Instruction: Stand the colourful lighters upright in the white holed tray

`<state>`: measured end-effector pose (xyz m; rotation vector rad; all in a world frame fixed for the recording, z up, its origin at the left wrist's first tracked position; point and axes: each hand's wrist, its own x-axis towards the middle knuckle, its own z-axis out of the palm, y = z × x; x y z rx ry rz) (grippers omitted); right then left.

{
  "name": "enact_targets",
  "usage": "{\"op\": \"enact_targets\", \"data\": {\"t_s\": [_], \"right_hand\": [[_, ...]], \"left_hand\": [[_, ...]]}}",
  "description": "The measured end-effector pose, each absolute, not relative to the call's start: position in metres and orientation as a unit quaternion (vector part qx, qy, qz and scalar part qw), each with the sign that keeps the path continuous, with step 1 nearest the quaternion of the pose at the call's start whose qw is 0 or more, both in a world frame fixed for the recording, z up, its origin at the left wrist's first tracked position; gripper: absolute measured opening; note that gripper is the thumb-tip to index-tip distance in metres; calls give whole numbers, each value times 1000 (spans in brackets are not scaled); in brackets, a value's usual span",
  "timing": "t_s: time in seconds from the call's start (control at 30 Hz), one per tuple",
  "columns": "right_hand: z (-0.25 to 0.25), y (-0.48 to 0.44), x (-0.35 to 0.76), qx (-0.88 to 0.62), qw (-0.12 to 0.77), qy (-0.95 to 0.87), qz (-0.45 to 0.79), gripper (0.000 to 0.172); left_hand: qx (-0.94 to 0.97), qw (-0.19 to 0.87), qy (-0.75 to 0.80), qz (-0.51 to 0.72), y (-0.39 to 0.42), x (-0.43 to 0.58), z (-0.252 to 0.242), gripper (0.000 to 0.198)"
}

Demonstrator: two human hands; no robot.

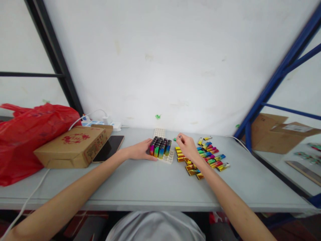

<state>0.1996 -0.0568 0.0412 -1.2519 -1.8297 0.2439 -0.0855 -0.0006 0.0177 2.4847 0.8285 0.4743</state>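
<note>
Several rainbow-metallic lighters (159, 150) with black tops stand upright, packed together in a white holed tray (168, 159). My left hand (141, 149) grips the left side of this group, thumb at the near edge and fingers behind. To the right of the tray, my right hand (185, 144) is closed in a pinch. A small green end (175, 139) and a dark tip show at its fingers, apparently a lighter mostly hidden by the hand. Under and right of that hand lies a loose spread of shiny lighters (212, 157), gold, green, pink and blue.
Behind the group is another white holed piece (159, 132). On the left are a dark phone-like slab (109, 148), a cardboard box (72, 147), a red plastic bag (37, 134) and a power strip (116, 126). A blue frame (248, 135) bounds the grey table (150, 187) on the right.
</note>
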Motion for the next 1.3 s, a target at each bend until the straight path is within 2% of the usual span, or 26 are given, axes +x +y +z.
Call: {"op": "enact_targets", "data": {"t_s": [0.27,0.33,0.53,0.83,1.0,1.2,1.3], "right_hand": [[44,-60,199,-509,443,-733,82,44],[45,-60,201,-517,440,-731,69,42],[43,-58,205,-527,430,-729,78,18],[47,-61,203,-507,440,-737,79,35],[54,-69,204,-464,417,-777,83,32],[57,-72,200,-391,431,-811,63,37],[53,-71,198,-389,389,-830,96,37]], "left_hand": [[907,240,298,179,-1,-86,17,84],[907,242,298,173,0,-86,17,84],[906,242,297,179,1,-86,16,82],[904,243,304,177,-2,-86,19,84],[909,241,293,171,-2,-85,19,80],[912,234,295,164,0,-86,18,80],[914,230,290,168,1,-86,17,76]]}}
